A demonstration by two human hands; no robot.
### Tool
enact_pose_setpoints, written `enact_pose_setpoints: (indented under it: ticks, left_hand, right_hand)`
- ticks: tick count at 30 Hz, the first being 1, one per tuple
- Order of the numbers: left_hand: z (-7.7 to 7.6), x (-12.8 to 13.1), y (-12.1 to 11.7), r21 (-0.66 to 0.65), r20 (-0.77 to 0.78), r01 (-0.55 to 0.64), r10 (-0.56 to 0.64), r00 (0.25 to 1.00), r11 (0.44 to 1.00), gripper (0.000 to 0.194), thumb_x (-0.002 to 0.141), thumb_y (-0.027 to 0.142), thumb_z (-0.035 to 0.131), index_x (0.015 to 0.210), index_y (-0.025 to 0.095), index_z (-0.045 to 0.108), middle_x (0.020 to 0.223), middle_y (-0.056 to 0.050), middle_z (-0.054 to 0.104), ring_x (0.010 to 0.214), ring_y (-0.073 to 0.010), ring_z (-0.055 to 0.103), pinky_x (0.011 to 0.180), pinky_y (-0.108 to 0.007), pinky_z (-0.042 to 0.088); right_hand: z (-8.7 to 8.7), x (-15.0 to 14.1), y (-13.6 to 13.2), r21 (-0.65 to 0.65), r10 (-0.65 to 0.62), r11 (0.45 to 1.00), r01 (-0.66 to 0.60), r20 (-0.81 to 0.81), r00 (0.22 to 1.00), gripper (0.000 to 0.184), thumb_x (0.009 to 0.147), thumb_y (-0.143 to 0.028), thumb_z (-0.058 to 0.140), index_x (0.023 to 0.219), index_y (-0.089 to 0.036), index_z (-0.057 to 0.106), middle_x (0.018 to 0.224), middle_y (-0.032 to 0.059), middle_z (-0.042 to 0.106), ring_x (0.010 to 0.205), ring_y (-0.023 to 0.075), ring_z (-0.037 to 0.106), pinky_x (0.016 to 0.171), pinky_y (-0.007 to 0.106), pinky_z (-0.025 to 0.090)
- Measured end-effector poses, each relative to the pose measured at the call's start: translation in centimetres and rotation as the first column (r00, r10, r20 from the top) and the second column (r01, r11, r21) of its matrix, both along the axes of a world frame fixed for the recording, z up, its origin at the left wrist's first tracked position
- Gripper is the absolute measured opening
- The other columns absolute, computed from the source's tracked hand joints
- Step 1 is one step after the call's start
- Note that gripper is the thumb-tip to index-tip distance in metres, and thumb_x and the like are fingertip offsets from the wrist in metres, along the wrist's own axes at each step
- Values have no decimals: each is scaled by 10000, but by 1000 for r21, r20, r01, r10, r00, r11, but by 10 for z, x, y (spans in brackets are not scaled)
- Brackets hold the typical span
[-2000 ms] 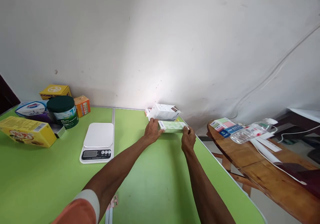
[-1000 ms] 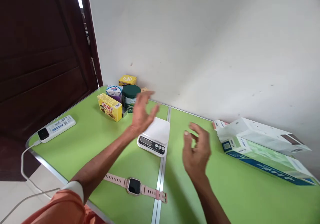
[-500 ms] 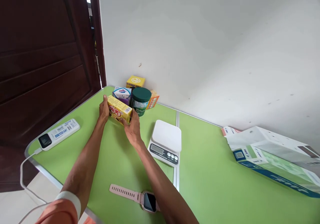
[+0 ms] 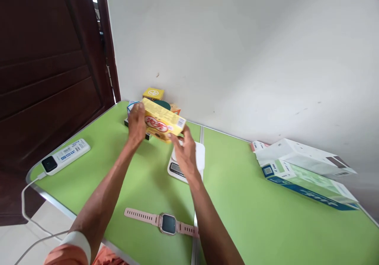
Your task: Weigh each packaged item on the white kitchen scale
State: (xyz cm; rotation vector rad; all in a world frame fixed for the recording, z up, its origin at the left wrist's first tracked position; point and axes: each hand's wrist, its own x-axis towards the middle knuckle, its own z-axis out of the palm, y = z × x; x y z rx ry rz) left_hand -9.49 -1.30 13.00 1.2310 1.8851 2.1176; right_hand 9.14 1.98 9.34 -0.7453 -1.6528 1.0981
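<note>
A yellow snack box (image 4: 161, 120) with red lettering is lifted above the table, tilted down toward the right. My left hand (image 4: 137, 126) grips its left end and my right hand (image 4: 185, 150) its right end, fingers closed on both sides. Below and right of the box lies a white kitchen scale (image 4: 200, 154), partly covered by my right hand. Behind the box are a jar with a dark green lid (image 4: 163, 104), a yellow carton (image 4: 153, 93), an orange box (image 4: 175, 109) and a blue-white box (image 4: 131, 105), mostly hidden.
A pink-strapped smartwatch (image 4: 168, 223) lies near the front edge. On the left is a white power bank (image 4: 66, 155) with a cable (image 4: 25, 202). White and green boxes (image 4: 310, 182) stand at the right by the wall (image 4: 237, 52). A dark door (image 4: 41, 79) borders the left.
The yellow snack box has risen off the table and moved right, toward the scale, with both hands on it. The view has shifted slightly.
</note>
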Motion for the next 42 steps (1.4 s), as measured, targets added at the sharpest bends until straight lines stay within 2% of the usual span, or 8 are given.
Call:
enact_pose_setpoints:
  ticks: [4,10,16,19,24,32,37,42]
  left_hand:
    - [-15,72,14,-100,-31,270,-274,961,958,650,1108,740,382,1298,210,707,1366,-159,766,1361,-327,690,1210,-498,536]
    - [-51,118,20,-297,-21,347,-369,929,890,514,1136,551,434,1446,211,664,1520,-172,704,1498,-308,620,1304,-479,474]
    - [-75,103,22,-261,-17,401,-419,908,878,667,1126,677,405,1513,192,650,1581,-177,675,1540,-318,583,1346,-493,438]
    - [-96,89,31,-141,229,423,-386,894,895,861,1061,849,369,1487,169,681,1574,-201,680,1534,-359,598,1347,-528,440]
    - [-130,79,46,-6,606,457,-361,709,889,938,993,930,447,1425,143,721,1505,-229,737,1525,-393,633,1346,-536,458]
    - [-150,84,50,123,714,475,-410,567,871,880,977,916,517,1366,162,754,1514,-218,743,1543,-377,627,1367,-521,429]
    - [-153,83,50,130,713,485,-421,560,865,879,977,916,524,1381,170,749,1523,-209,737,1539,-376,630,1370,-523,422]
    - [-152,84,48,108,681,494,-426,595,863,910,964,939,507,1397,175,745,1548,-211,721,1562,-387,607,1371,-541,425]
  right_hand:
    - [1,80,14,-29,-190,981,191,43,981,696,955,-673,742,1499,-249,654,1388,128,795,1139,312,751,1005,452,611]
    - [-32,135,25,-141,-207,966,215,72,976,822,889,-747,778,1518,-233,650,1384,152,797,1093,326,767,982,474,628]
    - [-53,140,25,-205,-172,966,160,-40,984,782,911,-749,785,1503,-248,682,1519,152,737,1377,368,696,1179,537,555]
    - [-75,143,31,-286,-296,928,238,-180,938,820,935,-854,660,1485,-248,702,1581,146,692,1540,382,575,1298,612,430]
    - [-106,133,35,-417,-411,864,282,-261,873,898,894,-922,629,1506,-267,686,1516,126,730,1517,375,598,1308,649,418]
    - [-100,114,14,-277,-252,943,183,-239,938,834,1035,-864,478,1580,-257,650,1527,122,738,1477,350,646,1317,614,418]
    - [-101,115,9,-216,-271,947,236,-150,951,817,1060,-849,444,1548,-235,672,1528,149,728,1468,369,638,1323,650,387]
    - [-100,114,9,-213,-294,940,268,-101,950,845,1016,-892,469,1448,-216,736,1441,172,764,1421,402,655,1249,640,471]
